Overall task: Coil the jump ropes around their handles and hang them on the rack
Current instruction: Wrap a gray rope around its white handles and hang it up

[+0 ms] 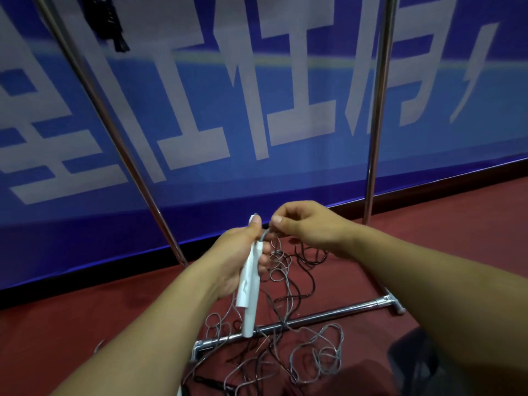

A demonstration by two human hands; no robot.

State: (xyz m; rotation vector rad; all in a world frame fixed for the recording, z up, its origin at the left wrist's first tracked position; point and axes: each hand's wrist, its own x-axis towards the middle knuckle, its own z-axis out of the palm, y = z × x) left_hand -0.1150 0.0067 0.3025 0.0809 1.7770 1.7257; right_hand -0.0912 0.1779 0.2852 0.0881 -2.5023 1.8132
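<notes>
My left hand (238,252) grips two white jump-rope handles (251,292) held together, pointing down. My right hand (303,224) pinches the thin grey rope (264,235) just beside the handles' top end. The rest of that grey rope (317,352) lies in loose tangled loops on the red floor, mixed with a black rope (311,258). The chrome rack stands in front of me, with its uprights (374,138) rising at left and right and its base bar (314,318) below my hands. A coiled black rope (114,24) hangs at the top left.
A blue banner (257,110) with large white characters covers the wall behind the rack. Red floor (85,324) spreads all around. A dark object (414,358) sits at the lower right, and a black handle (208,382) lies on the floor near the bottom edge.
</notes>
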